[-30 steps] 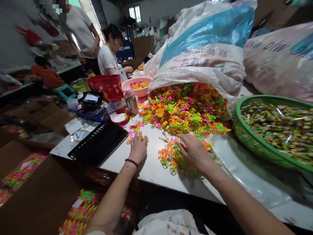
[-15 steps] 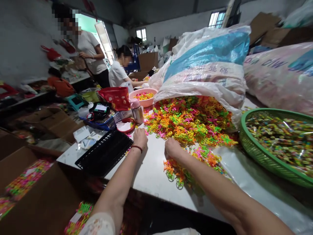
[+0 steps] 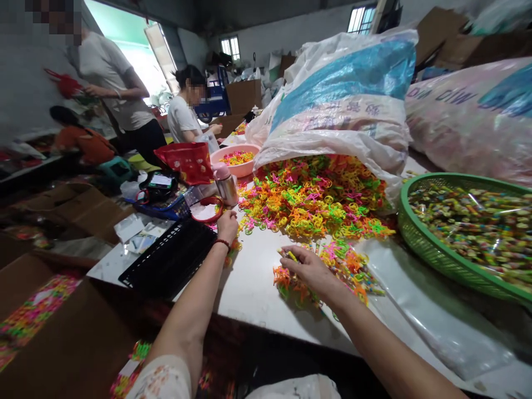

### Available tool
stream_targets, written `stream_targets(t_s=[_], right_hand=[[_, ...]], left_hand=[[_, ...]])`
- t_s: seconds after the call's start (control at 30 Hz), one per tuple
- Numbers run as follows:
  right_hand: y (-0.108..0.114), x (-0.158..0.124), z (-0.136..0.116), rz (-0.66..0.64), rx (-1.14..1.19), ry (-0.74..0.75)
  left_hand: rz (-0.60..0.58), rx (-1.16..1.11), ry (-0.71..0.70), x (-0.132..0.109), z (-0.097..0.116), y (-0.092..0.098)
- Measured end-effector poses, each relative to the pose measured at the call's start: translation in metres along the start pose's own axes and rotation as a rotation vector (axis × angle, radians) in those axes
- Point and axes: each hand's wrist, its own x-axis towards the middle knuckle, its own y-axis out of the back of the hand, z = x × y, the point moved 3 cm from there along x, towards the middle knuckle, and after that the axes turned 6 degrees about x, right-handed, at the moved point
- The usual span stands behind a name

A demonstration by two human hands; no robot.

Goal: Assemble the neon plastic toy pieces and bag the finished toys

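Note:
My left hand (image 3: 228, 226) is closed, fingertips together, beside a small round red tray (image 3: 220, 202) with something white in it. Whatever those fingers hold is hidden. My right hand (image 3: 310, 269) pinches a short yellow stick (image 3: 292, 256) between thumb and fingers. It hovers over a small heap of colourful plastic pieces (image 3: 349, 260) with several sticks mixed in. Behind lies a larger pile of looped plastic pieces (image 3: 307, 205), spilling from a big white and blue sack (image 3: 344, 94). On the right, a green basket (image 3: 409, 221) holds many short patterned sticks.
A black perforated tray (image 3: 174, 257) lies left of my left hand. A pink-capped bottle (image 3: 225, 185) and a pink basin (image 3: 253, 165) stand behind it. Clear plastic sheeting (image 3: 399, 288) lies at right. Cardboard boxes (image 3: 70, 338) are below left; co-workers are beyond.
My right hand has opened out from a fist-like pose, and a yellow stick now shows in its fingers. My left hand has shifted slightly toward the red tray. The whole view has shifted a little.

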Motion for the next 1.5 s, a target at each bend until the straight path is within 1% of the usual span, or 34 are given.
stream_targets(t_s=[0.1,0.2,0.27,0.37,0.47,0.57,0.67,0.73,0.83,0.9,0.93,1.03,1.07,1.13,1.2,1.27,1.33,1.4,1.5], right_hand=[[0.001,-0.026,0.009,-0.022,0.089,-0.064],[-0.002,-0.045,0.016,-0.056,0.110,-0.068],[-0.003,-0.055,0.020,-0.071,0.081,-0.061],[0.000,-0.064,0.027,-0.036,0.022,-0.071],[0.008,-0.069,0.037,-0.019,0.006,-0.109],[0.016,-0.070,0.042,-0.027,0.051,-0.106],[0.018,-0.070,0.039,-0.003,0.079,-0.095],[0.016,-0.069,0.036,0.005,0.092,-0.098],[0.012,-0.069,0.031,-0.017,0.094,-0.068],[0.010,-0.070,0.029,-0.026,0.083,-0.049],[0.010,-0.071,0.029,-0.023,0.074,-0.044],[0.013,-0.073,0.027,0.012,0.053,-0.026],[0.014,-0.073,0.025,0.022,0.049,-0.017],[0.016,-0.073,0.021,0.044,0.041,0.001],[0.018,-0.073,0.017,0.070,0.020,0.012],[0.019,-0.072,0.016,0.100,-0.002,0.019],[0.021,-0.072,0.016,0.127,-0.007,0.032],[0.023,-0.072,0.019,0.151,-0.017,0.044],[0.028,-0.073,0.025,0.169,-0.080,0.070]], left_hand=[[-0.040,-0.001,-0.089,-0.010,0.009,0.002],[-0.141,0.005,-0.182,-0.018,0.023,-0.007],[-0.171,0.007,-0.178,-0.021,0.029,-0.014],[-0.158,-0.034,-0.119,-0.021,0.032,-0.020],[-0.116,-0.142,-0.053,-0.023,0.030,-0.017],[-0.045,-0.309,0.033,-0.034,0.027,-0.011],[-0.019,-0.523,0.121,-0.050,0.024,-0.010],[-0.030,-0.666,0.168,-0.059,0.025,-0.011],[-0.073,-0.838,0.212,-0.066,0.028,-0.007],[-0.131,-0.964,0.245,-0.071,0.032,-0.001],[-0.171,-1.062,0.277,-0.075,0.035,0.001],[-0.298,-1.401,0.394,-0.096,0.048,0.008],[-0.347,-1.471,0.409,-0.106,0.054,0.010],[-0.466,-1.495,0.387,-0.129,0.069,0.012],[-0.603,-1.472,0.377,-0.153,0.085,0.013],[-0.677,-1.473,0.421,-0.174,0.099,0.012],[-0.678,-1.499,0.490,-0.190,0.108,0.011],[-0.631,-1.511,0.540,-0.201,0.114,0.008],[-0.588,-1.495,0.547,-0.213,0.119,0.003]])
